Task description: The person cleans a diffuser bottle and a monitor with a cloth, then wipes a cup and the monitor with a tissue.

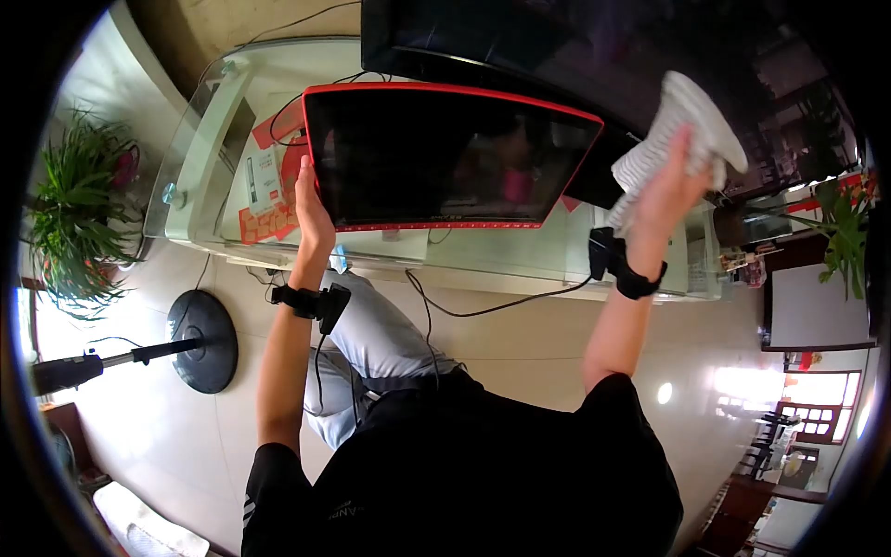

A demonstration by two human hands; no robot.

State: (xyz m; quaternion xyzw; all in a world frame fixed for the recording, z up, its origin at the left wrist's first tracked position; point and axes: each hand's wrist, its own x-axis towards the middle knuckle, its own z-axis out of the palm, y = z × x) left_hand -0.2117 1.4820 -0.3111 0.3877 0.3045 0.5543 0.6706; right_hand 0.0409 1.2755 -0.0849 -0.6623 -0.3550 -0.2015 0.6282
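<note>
A red-framed flat screen with a dark, glossy face [445, 158] is tilted above the glass-topped stand. At its left edge my left hand [314, 209] grips the frame, the thumb showing along the side. My right hand [673, 181] is closed on a striped white cloth [682, 130], raised to the right of the screen and apart from it. Part of the cloth hangs below the fingers. Behind the cloth is a large black television [575, 56]. Both wrists wear black straps with small devices and cables.
The glass stand [186, 200] holds red and white papers [264, 181]. A black cable [501, 308] loops in front of it. On the left are a potted plant [79, 209] and a round black base [204, 342]; another plant [843, 232] is at right.
</note>
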